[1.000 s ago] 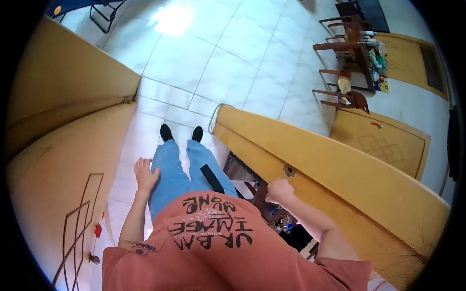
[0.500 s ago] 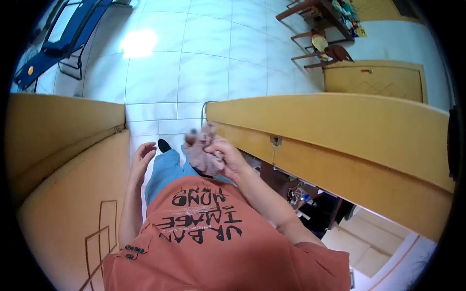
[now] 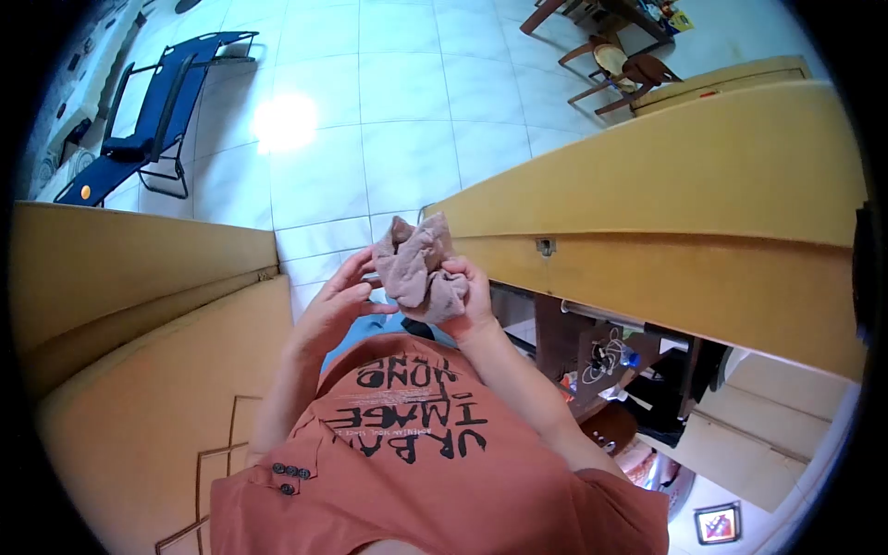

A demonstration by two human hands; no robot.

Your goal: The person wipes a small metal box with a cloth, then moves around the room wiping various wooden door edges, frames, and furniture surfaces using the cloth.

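A crumpled greyish-pink cloth (image 3: 416, 264) is bunched up in front of my waist. My right hand (image 3: 474, 301) grips it from the right side, thumb pressed into the folds. On the other side my left hand (image 3: 342, 301) is beside the cloth, its fingers apart and curved; the fingertips come close to the cloth's edge, and I cannot tell whether they touch it. Below both hands is the red-brown printed shirt (image 3: 407, 407) that I wear.
A yellow wooden door frame (image 3: 629, 231) runs along the right, and a wooden door (image 3: 157, 351) stands on the left. Ahead, on pale floor tiles (image 3: 402, 88), are a blue folding lounger (image 3: 166, 102) and a wooden chair (image 3: 634, 74). Cables (image 3: 606, 356) lie on a shelf at right.
The cloth was swinging, blurred, in my right hand and now hangs steadier and more spread. My left hand has risen from my side to the cloth. The view has turned slightly.
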